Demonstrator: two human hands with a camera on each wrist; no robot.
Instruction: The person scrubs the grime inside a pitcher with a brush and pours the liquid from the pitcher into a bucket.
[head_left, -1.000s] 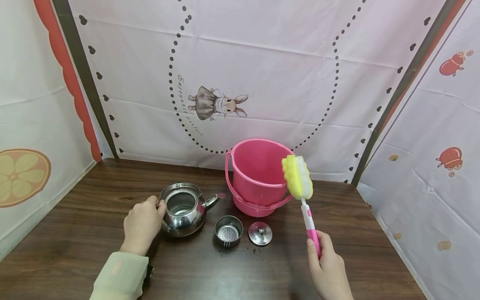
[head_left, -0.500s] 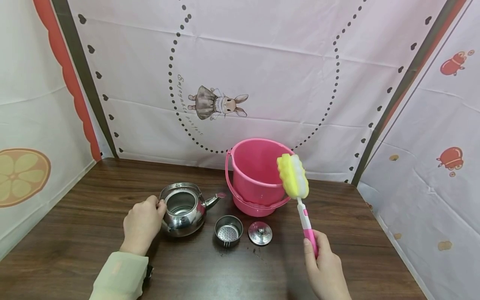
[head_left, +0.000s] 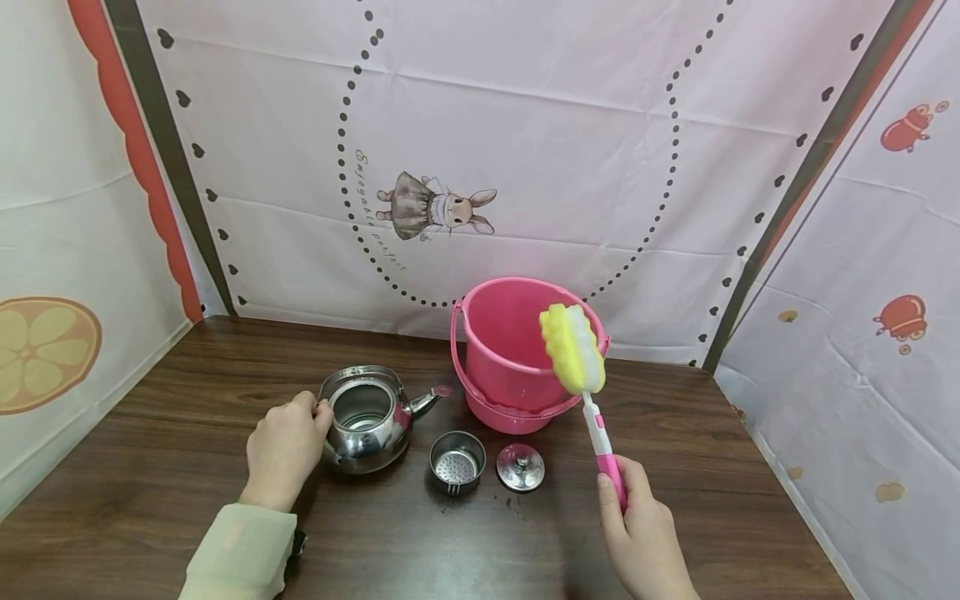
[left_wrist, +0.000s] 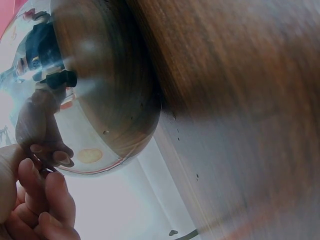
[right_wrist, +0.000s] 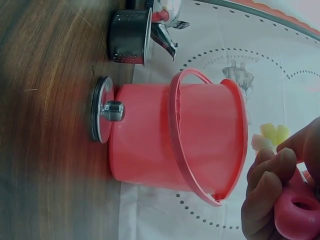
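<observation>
My left hand (head_left: pixel 285 450) holds the left side of a shiny steel kettle (head_left: pixel 371 446), which stands lidless with its spout to the right. The left wrist view shows curled fingers (left_wrist: pixel 57 192) at the kettle's edge; exactly what they pinch there is hard to see. Raised over the table, my right hand (head_left: pixel 643 525) grips the pink end of a sponge bottle brush (head_left: pixel 573 350). Its yellow and white head overlaps the pink bucket (head_left: pixel 502 392) in the head view. In the right wrist view the hollow handle end (right_wrist: pixel 295 215) shows below the fingers.
A perforated steel strainer basket (head_left: pixel 457 465) stands right of the kettle. Beside it lies the kettle lid (head_left: pixel 521 468), knob up. Dark specks dot the brown wooden table (head_left: pixel 420 550) before them. Printed cloth (head_left: pixel 562 150) surrounds the table's back and sides.
My right hand has moved left with the bottle brush, so the sponge head now lies in front of the bucket's right rim. The left hand and kettle have stayed still.
</observation>
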